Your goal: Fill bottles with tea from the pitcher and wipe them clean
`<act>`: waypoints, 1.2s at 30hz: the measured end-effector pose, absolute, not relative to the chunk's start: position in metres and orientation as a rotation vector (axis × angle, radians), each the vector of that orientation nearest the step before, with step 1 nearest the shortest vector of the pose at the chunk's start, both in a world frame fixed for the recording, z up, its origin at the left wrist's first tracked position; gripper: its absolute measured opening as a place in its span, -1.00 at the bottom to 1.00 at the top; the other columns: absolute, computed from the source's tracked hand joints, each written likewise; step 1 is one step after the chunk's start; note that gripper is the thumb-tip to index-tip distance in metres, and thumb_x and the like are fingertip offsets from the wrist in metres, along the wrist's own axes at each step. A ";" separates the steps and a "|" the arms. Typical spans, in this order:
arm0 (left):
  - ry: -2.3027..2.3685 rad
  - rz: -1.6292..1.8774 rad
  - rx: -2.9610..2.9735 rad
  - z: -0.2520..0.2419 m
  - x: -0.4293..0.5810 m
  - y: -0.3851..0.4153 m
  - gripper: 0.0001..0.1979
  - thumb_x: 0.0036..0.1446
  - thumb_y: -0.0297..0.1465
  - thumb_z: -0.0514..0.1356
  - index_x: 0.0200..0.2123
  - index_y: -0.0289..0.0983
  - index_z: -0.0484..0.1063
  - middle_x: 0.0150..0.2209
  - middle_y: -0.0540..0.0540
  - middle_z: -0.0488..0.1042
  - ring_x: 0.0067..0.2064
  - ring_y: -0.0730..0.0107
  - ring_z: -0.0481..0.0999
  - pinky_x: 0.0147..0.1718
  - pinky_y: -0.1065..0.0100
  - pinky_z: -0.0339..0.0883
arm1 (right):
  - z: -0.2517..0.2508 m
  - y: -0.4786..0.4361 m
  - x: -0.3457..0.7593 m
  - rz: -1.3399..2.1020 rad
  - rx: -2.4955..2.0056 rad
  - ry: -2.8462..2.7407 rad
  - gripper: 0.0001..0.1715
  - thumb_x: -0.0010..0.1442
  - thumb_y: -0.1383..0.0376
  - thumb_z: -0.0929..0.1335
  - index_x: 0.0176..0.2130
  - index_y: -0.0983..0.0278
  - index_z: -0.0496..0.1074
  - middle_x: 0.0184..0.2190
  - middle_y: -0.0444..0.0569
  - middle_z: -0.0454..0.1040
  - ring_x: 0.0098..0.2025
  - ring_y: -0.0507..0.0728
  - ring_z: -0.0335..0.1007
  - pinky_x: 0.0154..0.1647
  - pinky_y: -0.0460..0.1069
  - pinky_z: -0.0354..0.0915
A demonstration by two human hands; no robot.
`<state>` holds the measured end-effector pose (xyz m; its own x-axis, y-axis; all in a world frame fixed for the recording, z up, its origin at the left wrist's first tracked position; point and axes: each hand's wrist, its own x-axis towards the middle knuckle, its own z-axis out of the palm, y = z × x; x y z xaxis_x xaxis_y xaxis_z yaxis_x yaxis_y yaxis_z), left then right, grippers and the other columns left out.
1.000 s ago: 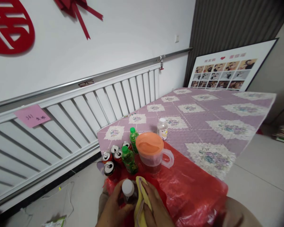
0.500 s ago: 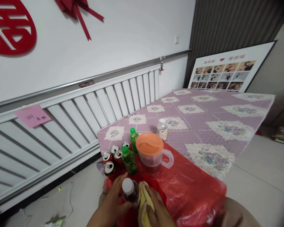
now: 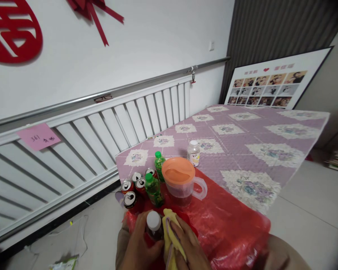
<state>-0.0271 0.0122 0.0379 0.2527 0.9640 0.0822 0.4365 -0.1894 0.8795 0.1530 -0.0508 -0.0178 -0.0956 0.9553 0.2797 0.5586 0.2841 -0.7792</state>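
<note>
A dark bottle with a white cap (image 3: 154, 221) stands upright at the bottom centre, with my left hand (image 3: 141, 245) wrapped round its left side. My right hand (image 3: 190, 245) holds a folded yellow cloth (image 3: 169, 225) against the bottle's right side. Just beyond are two green bottles (image 3: 154, 191) and a clear pitcher with an orange lid (image 3: 178, 171). Several opened drink cans (image 3: 130, 200) cluster to the left of the green bottles. The lower part of the dark bottle is hidden by my hands.
Red plastic sheeting (image 3: 228, 225) covers the near part of a table with a purple floral cloth (image 3: 233, 150). A clear white-capped jar (image 3: 193, 155) stands behind the pitcher. A white radiator (image 3: 101, 138) runs along the left wall.
My left hand has moved slightly right and closed more round the bottle. The yellow cloth has shifted and now bunches higher beside the bottle.
</note>
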 end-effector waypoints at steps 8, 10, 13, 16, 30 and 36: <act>1.037 0.561 1.855 0.048 -0.048 0.027 -0.18 -0.19 -0.68 0.22 0.22 -0.23 0.27 0.25 -0.20 0.35 0.29 0.05 0.29 0.32 0.08 0.10 | 0.026 -0.017 0.155 0.901 -1.363 -1.627 -0.30 0.16 0.46 0.20 0.27 0.20 0.28 0.31 0.03 0.29 0.35 0.16 0.15 0.38 0.18 0.08; 1.059 0.541 1.867 0.046 -0.049 0.028 -0.14 -0.22 -0.69 0.20 0.25 -0.25 0.24 0.27 -0.23 0.32 0.31 0.00 0.26 0.33 0.02 0.06 | 0.032 -0.007 0.156 1.024 -1.346 -1.563 -0.30 0.14 0.47 0.19 0.25 0.25 0.31 0.27 0.05 0.34 0.31 0.14 0.23 0.36 0.13 0.12; 1.089 0.540 1.859 0.039 -0.050 0.027 -0.12 -0.22 -0.67 0.21 0.27 -0.27 0.20 0.29 -0.29 0.29 0.32 -0.08 0.24 0.33 -0.06 0.04 | 0.027 -0.002 0.158 1.161 -1.384 -1.532 -0.31 0.12 0.47 0.20 0.23 0.29 0.34 0.24 0.07 0.40 0.27 0.16 0.31 0.35 0.13 0.15; 1.073 0.539 1.843 0.033 -0.051 0.026 -0.11 -0.19 -0.65 0.21 0.29 -0.28 0.16 0.30 -0.32 0.26 0.31 -0.08 0.25 0.33 -0.08 0.04 | 0.011 -0.005 0.157 1.169 -1.458 -1.553 -0.29 0.11 0.46 0.22 0.25 0.33 0.32 0.27 0.12 0.35 0.31 0.20 0.25 0.38 0.16 0.08; 1.024 0.615 1.798 0.044 -0.046 0.020 -0.24 -0.14 -0.65 0.23 0.20 -0.23 0.28 0.23 -0.21 0.37 0.26 0.04 0.33 0.28 0.08 0.16 | 0.047 -0.031 0.152 0.705 -1.291 -1.689 -0.31 0.25 0.40 0.20 0.32 0.06 0.17 0.34 -0.03 0.23 0.36 0.18 0.12 0.35 0.19 0.14; 1.115 0.604 1.753 0.052 -0.043 0.018 -0.36 -0.06 -0.47 0.34 0.16 -0.21 0.36 0.17 -0.20 0.46 0.20 0.01 0.39 0.22 0.12 0.26 | 0.085 -0.026 0.140 0.533 -1.195 -2.156 -0.23 0.06 0.41 0.34 0.25 0.08 0.31 0.35 0.01 0.23 0.39 0.37 0.03 0.37 0.30 0.04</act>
<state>-0.0429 0.0181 0.0517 0.4643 0.8825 -0.0749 0.4193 -0.1446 0.8962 0.1400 -0.0256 0.0850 -0.4067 0.8576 0.3149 0.6122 0.5117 -0.6028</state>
